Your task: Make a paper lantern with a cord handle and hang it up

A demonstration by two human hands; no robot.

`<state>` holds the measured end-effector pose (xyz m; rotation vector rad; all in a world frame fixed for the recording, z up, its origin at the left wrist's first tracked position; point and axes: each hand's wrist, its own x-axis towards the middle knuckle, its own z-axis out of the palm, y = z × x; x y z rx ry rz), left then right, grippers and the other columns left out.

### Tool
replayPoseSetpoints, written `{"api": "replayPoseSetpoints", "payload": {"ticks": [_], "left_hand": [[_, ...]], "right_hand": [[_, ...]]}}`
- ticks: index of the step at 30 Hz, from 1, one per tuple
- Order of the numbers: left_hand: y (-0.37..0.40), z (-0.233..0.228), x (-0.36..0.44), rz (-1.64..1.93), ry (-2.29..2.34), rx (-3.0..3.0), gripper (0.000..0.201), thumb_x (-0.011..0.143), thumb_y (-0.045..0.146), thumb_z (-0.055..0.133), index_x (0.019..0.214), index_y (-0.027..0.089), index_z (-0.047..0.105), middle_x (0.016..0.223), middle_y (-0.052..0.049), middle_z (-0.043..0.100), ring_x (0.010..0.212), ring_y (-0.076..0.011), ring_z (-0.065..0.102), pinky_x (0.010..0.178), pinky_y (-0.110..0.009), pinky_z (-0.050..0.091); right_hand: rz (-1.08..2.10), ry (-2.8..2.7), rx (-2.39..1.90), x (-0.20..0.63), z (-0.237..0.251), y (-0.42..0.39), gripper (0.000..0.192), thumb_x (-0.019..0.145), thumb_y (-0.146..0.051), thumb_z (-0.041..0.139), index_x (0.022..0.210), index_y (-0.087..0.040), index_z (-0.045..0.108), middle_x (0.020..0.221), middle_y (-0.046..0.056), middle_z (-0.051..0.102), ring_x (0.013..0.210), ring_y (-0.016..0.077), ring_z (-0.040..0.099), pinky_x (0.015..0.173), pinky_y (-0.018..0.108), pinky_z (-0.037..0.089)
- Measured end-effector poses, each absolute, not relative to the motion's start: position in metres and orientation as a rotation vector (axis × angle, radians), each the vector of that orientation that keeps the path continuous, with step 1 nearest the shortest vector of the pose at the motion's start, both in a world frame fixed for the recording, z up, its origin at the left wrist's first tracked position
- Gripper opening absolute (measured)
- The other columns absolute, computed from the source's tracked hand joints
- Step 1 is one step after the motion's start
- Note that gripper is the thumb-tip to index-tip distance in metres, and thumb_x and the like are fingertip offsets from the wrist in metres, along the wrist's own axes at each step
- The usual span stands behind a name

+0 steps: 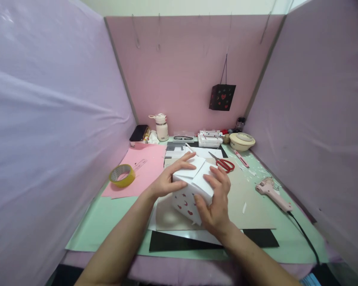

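A white paper box (183, 199) with red hearts, moons and stars on its side stands tilted between my hands, its folded flaps facing up. My left hand (174, 174) lies over the box's left edge, fingers across the flaps and thumb along the near edge. On the right, my right hand (217, 198) grips the corner, fingers on the top and thumb on the decorated side. Under the box is a grey-beige board (250, 210). Just beyond it lie red-handled scissors (225, 163). The far sides of the box are hidden.
At left, a yellow tape roll (122, 175) rests on pink paper (150, 178). A corded glue gun (273, 194) and a pink cutter (241, 158) lie at right. Behind stand a bottle (161, 128) and a bowl (241, 142). A black decorated paper bag (222, 97) hangs above.
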<state>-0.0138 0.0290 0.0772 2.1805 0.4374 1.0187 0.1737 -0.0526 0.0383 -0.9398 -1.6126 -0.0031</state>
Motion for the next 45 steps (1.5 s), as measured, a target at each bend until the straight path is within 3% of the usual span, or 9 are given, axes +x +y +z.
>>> {"api": "replayPoseSetpoints", "payload": {"ticks": [7, 14, 18, 23, 27, 30, 36, 41, 45], "left_hand": [[0.006, 0.078, -0.030, 1.203, 0.595, 2.228, 0.020, 0.091, 0.024, 0.062, 0.110, 0.023, 0.067, 0.126, -0.011, 0.066, 0.135, -0.0309, 0.047, 0.110, -0.059, 0.039], [-0.008, 0.079, -0.039, 1.239, 0.568, 2.354, 0.028, 0.095, 0.015, 0.054, 0.118, 0.026, 0.065, 0.117, -0.009, 0.069, 0.126, -0.0271, 0.054, 0.103, -0.053, 0.047], [0.008, 0.080, -0.040, 1.208, 0.528, 2.328, 0.025, 0.097, 0.020, 0.051, 0.114, 0.026, 0.068, 0.119, -0.010, 0.068, 0.127, -0.0276, 0.054, 0.103, -0.053, 0.048], [0.016, 0.082, -0.045, 1.193, 0.612, 2.251, 0.029, 0.098, 0.028, 0.047, 0.120, 0.024, 0.065, 0.123, -0.010, 0.066, 0.135, -0.0297, 0.046, 0.110, -0.055, 0.040], [-0.001, 0.078, -0.038, 1.348, 0.680, 2.412, 0.044, 0.095, 0.040, 0.047, 0.133, 0.021, 0.055, 0.137, -0.013, 0.056, 0.138, -0.0343, 0.038, 0.114, -0.058, 0.029], [-0.011, 0.068, -0.031, 1.348, 0.623, 2.650, 0.044, 0.092, 0.042, 0.051, 0.130, 0.021, 0.057, 0.132, -0.012, 0.060, 0.133, -0.0334, 0.044, 0.117, -0.059, 0.020], [-0.006, 0.055, -0.030, 1.409, 0.576, 2.742, 0.047, 0.093, 0.047, 0.045, 0.131, 0.020, 0.055, 0.124, -0.013, 0.064, 0.124, -0.0324, 0.053, 0.115, -0.060, 0.022], [-0.004, 0.060, -0.032, 1.476, 0.517, 2.769, 0.048, 0.095, 0.046, 0.043, 0.133, 0.018, 0.053, 0.131, -0.016, 0.058, 0.123, -0.0316, 0.055, 0.115, -0.058, 0.025], [-0.005, 0.070, -0.038, 1.468, 0.546, 2.687, 0.053, 0.095, 0.053, 0.041, 0.133, 0.018, 0.054, 0.131, -0.016, 0.059, 0.122, -0.0325, 0.056, 0.116, -0.058, 0.026]], "right_hand": [[-0.054, -1.895, -0.797, 0.202, 0.047, -0.050, 0.066, 0.084, -0.048, 0.064, 0.141, -0.027, 0.038, 0.137, 0.013, 0.048, 0.130, 0.0389, 0.041, 0.107, 0.063, 0.032], [0.315, -2.206, -0.696, 0.257, 0.076, -0.003, 0.094, 0.072, -0.071, 0.067, 0.151, -0.033, 0.031, 0.161, 0.009, 0.024, 0.148, 0.0372, 0.017, 0.117, 0.060, 0.022], [0.451, -2.237, -0.645, 0.249, 0.076, 0.004, 0.076, 0.081, -0.062, 0.065, 0.147, -0.033, 0.041, 0.158, 0.009, 0.034, 0.146, 0.0326, 0.026, 0.116, 0.056, 0.029], [0.202, -2.150, -0.828, 0.220, 0.071, -0.020, 0.066, 0.086, -0.048, 0.067, 0.146, -0.030, 0.044, 0.145, 0.011, 0.052, 0.139, 0.0337, 0.040, 0.109, 0.059, 0.040], [0.042, -2.162, -0.893, 0.205, 0.072, -0.033, 0.066, 0.088, -0.046, 0.065, 0.145, -0.024, 0.044, 0.142, 0.014, 0.054, 0.137, 0.0356, 0.041, 0.106, 0.059, 0.044], [0.040, -2.207, -0.902, 0.203, 0.076, -0.034, 0.062, 0.088, -0.048, 0.064, 0.142, -0.021, 0.047, 0.142, 0.014, 0.054, 0.137, 0.0355, 0.041, 0.106, 0.058, 0.045], [0.323, -2.125, -0.830, 0.224, 0.092, -0.018, 0.058, 0.088, -0.058, 0.060, 0.136, -0.025, 0.054, 0.143, 0.012, 0.053, 0.134, 0.0299, 0.046, 0.108, 0.050, 0.044], [0.570, -1.850, -1.241, 0.272, 0.098, 0.054, 0.038, 0.095, -0.050, 0.049, 0.115, -0.022, 0.066, 0.113, 0.007, 0.072, 0.101, 0.0231, 0.068, 0.085, 0.037, 0.055], [0.446, -1.768, -1.507, 0.304, 0.093, 0.117, 0.031, 0.091, -0.042, 0.052, 0.097, -0.017, 0.069, 0.098, 0.008, 0.075, 0.091, 0.0234, 0.068, 0.079, 0.034, 0.053]]}}
